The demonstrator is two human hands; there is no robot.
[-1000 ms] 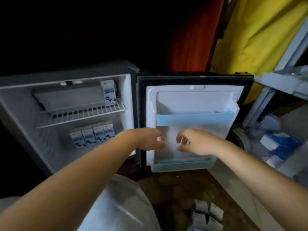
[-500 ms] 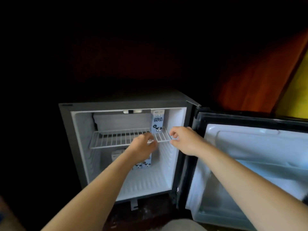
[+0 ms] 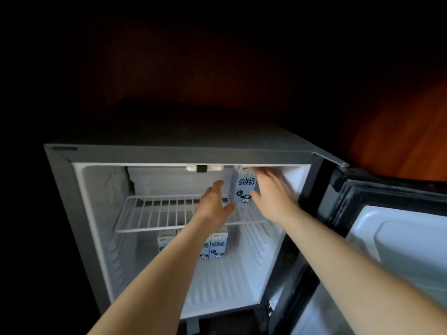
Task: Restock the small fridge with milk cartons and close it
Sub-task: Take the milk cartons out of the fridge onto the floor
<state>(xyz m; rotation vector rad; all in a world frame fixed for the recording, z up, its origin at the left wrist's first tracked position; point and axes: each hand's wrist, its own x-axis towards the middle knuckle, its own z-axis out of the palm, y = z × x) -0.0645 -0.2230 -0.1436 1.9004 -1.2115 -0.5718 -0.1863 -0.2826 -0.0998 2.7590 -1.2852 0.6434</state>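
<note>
The carton (image 3: 243, 186) stood upright at the right end of the wire shelf (image 3: 157, 213), its long axis vertical and its printed front turned toward you. That front carried blue Chinese characters, too stylised for me to read with confidence, above a small cartoon cow (image 3: 245, 199); a tiny line of print at the top edge was too small to make out.

Your right hand (image 3: 273, 192) lay against the carton's right side with the fingers straight and motion-blurred, not wrapped round it, and the thumb reached onto the front beside the cow. Your left hand (image 3: 215, 204) was spread with straight fingers just left of the carton, holding nothing; I could not tell whether its thumb touched the lower corner.

Under the shelf, the lower cartons (image 3: 219, 246) stood upright in a row on the floor of the fridge (image 3: 169, 153), showing the same blue print and cow, partly hidden by your left forearm. The door (image 3: 399, 238) hung wide open on the right.
</note>
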